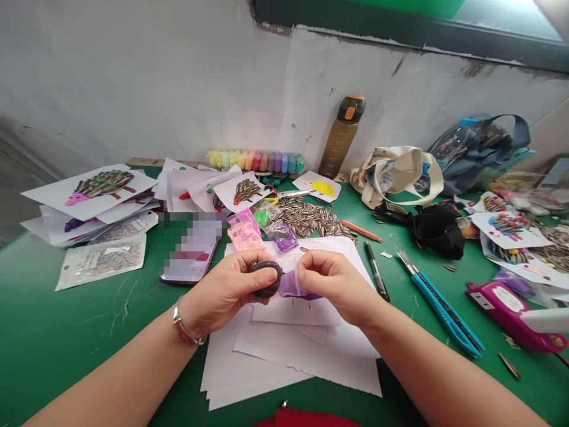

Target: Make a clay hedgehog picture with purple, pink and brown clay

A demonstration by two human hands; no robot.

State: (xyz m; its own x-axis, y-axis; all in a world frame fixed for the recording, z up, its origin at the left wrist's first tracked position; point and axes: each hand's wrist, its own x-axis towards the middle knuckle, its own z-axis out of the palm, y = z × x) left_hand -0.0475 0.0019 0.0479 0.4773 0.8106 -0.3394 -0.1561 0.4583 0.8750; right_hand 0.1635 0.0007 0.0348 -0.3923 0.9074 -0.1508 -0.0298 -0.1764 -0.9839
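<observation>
Over a stack of white paper [267,363], my left hand [231,290] grips a rounded black lump [267,281] that looks like modelling clay, with the thumb across its front. Against the lump is a small clear plastic bag [290,277] with something purple in or behind it. My right hand [338,283] is closed, thumb and forefinger pinching the bag's right edge. Just beyond my hands lie an orange-pink clay packet [245,232], a purple packet [281,236] and a green one [262,217]. A pile of striped sunflower seeds [311,217] spreads behind them.
Hedgehog pictures [100,187] are stacked at left, near a phone [191,249]. On the right lie a pen [377,271], a blue cutter [444,308] and a magenta glue gun [511,311]. A bottle [341,139] and a cloth bag [400,178] stand by the wall.
</observation>
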